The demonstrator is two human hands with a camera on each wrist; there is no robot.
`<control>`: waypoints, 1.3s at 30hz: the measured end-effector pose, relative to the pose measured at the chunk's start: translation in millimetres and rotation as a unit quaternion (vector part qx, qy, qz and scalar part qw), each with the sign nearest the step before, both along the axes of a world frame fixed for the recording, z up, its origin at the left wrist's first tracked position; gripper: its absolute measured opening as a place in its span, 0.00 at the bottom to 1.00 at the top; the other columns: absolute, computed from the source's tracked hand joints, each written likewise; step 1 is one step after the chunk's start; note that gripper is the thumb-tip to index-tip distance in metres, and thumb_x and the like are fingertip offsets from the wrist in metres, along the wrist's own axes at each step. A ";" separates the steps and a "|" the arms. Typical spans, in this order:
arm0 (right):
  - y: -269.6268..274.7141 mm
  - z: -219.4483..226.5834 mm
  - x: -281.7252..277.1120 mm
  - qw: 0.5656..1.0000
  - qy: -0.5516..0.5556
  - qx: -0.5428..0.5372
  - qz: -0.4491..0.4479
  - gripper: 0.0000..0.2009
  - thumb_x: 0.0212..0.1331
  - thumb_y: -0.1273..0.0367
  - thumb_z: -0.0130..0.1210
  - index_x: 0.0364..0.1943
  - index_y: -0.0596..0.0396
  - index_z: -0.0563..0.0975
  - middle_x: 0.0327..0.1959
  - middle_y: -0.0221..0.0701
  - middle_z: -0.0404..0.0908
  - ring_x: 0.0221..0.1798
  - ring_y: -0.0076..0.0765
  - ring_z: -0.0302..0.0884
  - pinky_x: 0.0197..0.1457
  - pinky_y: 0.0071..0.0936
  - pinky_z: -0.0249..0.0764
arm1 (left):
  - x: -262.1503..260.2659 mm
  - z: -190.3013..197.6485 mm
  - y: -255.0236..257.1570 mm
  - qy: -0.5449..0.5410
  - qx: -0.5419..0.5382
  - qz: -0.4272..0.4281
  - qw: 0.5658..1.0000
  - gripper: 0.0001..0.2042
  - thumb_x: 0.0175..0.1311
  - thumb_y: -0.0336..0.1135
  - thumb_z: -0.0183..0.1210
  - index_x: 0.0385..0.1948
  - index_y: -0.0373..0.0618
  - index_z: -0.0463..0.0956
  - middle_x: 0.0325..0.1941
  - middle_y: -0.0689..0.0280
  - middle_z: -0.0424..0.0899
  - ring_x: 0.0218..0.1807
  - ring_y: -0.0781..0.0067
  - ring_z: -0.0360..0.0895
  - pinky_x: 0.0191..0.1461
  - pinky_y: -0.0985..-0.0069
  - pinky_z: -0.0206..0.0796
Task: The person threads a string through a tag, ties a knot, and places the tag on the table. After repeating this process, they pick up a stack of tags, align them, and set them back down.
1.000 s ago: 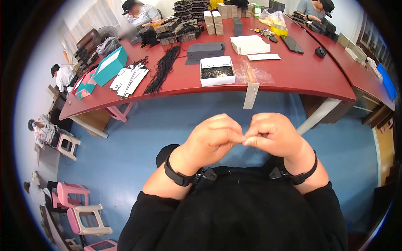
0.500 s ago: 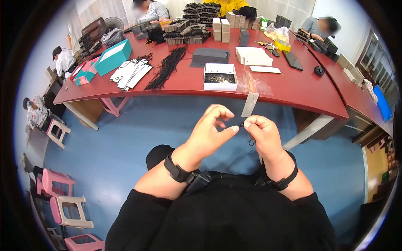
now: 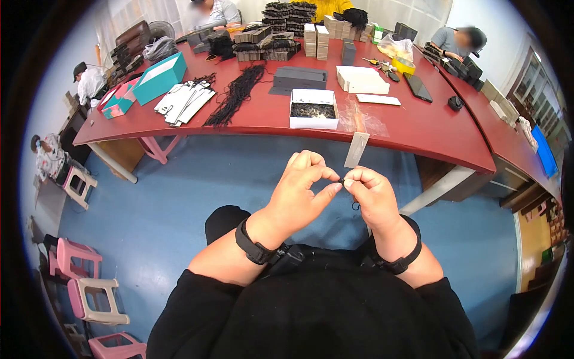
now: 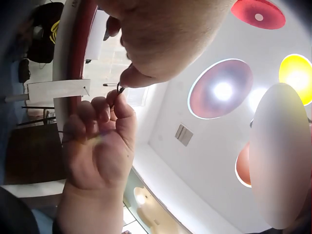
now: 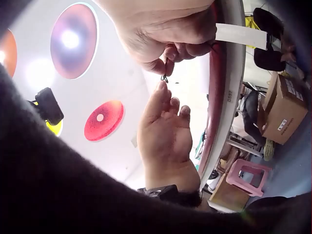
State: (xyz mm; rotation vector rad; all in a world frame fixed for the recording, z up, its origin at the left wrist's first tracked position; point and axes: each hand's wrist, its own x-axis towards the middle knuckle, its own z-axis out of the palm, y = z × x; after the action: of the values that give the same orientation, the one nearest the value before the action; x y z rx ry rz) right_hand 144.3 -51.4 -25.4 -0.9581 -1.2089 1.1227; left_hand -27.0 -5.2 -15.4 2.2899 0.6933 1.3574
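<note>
A thin black cord (image 3: 342,180) runs between my two hands, held up in front of my lap. My right hand (image 3: 373,194) pinches it between thumb and forefinger, and a dark loose end (image 3: 356,206) hangs below that hand. My left hand (image 3: 300,190) has its thumb and forefinger brought together at the cord's tip, the other fingers loosely bent. In the right wrist view a small loop of the cord (image 5: 164,78) shows right at the left thumb tip. The left wrist view shows the cord (image 4: 120,89) between both hands' fingertips.
On the red table (image 3: 418,134) stand a white box of small dark bits (image 3: 314,122), a bundle of black cords (image 3: 238,96), white cards (image 3: 185,103) and a teal box (image 3: 160,78). A pale tag (image 3: 357,149) juts over the front edge. Other people sit around.
At first both hands met knuckle to knuckle. Then the left fingers spread apart beside the cord; now the left forefinger and thumb have closed in on its tip. The head view shifted slightly.
</note>
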 end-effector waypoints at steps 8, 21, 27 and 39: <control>1.7 -2.3 -2.6 0.999 -0.026 0.031 -0.025 0.02 0.57 0.76 0.54 0.29 0.58 0.76 0.25 0.19 0.70 0.29 0.12 0.62 0.32 0.14 0.60 | 0.3 8.5 -10.0 -0.015 0.059 0.002 0.998 0.08 0.41 0.25 0.64 0.26 0.43 0.77 0.31 0.63 0.68 0.36 0.65 0.67 0.40 0.72 0.61; 2.1 -5.8 -2.7 0.996 -0.057 0.065 -0.029 0.01 0.54 0.76 0.54 0.28 0.59 0.76 0.25 0.21 0.68 0.28 0.14 0.61 0.31 0.16 0.59 | 2.1 2.4 -5.2 0.000 0.022 0.017 1.000 0.07 0.43 0.26 0.64 0.26 0.42 0.78 0.29 0.64 0.69 0.35 0.65 0.68 0.39 0.73 0.62; 3.1 -8.3 -0.5 0.991 -0.103 0.080 -0.040 0.02 0.54 0.76 0.55 0.27 0.60 0.77 0.24 0.21 0.67 0.26 0.14 0.60 0.30 0.16 0.58 | 2.2 -0.2 -2.2 -0.006 0.035 0.005 0.999 0.07 0.43 0.26 0.64 0.25 0.42 0.78 0.29 0.63 0.70 0.34 0.65 0.69 0.38 0.73 0.63; 5.9 -11.3 5.0 1.000 -0.030 -0.002 -0.003 0.04 0.57 0.73 0.57 0.29 0.59 0.78 0.24 0.18 0.70 0.28 0.12 0.61 0.32 0.13 0.60 | 3.4 -14.0 10.6 -0.250 -0.409 -0.269 0.836 0.02 0.55 0.27 0.55 0.24 0.41 0.73 0.33 0.66 0.74 0.25 0.78 0.68 0.33 0.81 0.63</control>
State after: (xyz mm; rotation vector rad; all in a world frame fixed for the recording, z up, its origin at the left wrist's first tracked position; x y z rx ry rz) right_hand 149.3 -45.6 -36.7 -1.0046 -1.2515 1.0980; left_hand -23.6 5.4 -29.4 1.2281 0.3053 1.0188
